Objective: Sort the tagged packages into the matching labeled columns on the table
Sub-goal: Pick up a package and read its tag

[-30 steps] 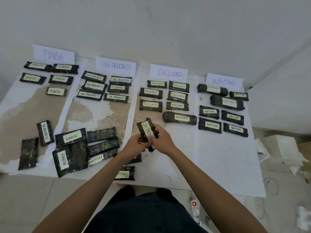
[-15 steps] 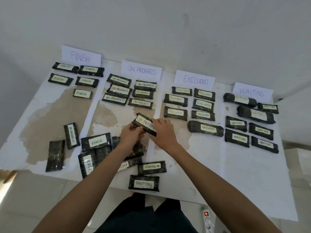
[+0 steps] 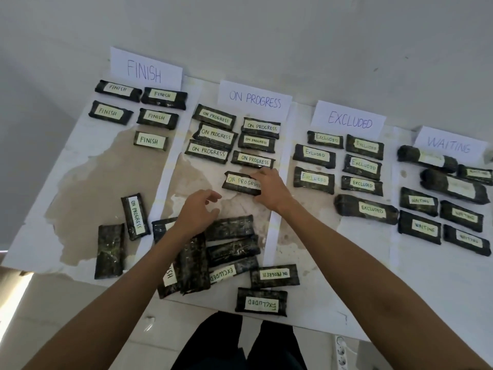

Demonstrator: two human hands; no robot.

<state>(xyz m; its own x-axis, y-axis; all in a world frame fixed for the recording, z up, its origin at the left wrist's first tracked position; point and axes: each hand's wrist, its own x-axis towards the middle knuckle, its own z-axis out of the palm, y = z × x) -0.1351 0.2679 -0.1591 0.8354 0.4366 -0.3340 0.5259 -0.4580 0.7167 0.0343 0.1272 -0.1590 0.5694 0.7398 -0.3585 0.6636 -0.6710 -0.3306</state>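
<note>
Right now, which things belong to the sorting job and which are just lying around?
Job: ON PROGRESS package in the right hand; unsorted pile; column signs; sorted packages.
Lying about: power strip on the floor.

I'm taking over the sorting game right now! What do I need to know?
Left hand: open, empty, over the unsorted heap of dark wrapped packages at the near edge.
Right hand: grips the end of a dark wrapped package tagged ON PROGRESS, at the bottom of the column under the white ON PROGRESS sign.
Done: rows sorted in all four columns.
Left: let go, then sort the heap, the near-edge package tagged EXCLUDED and the lengthwise ON PROGRESS package in the FINISH column.
</note>
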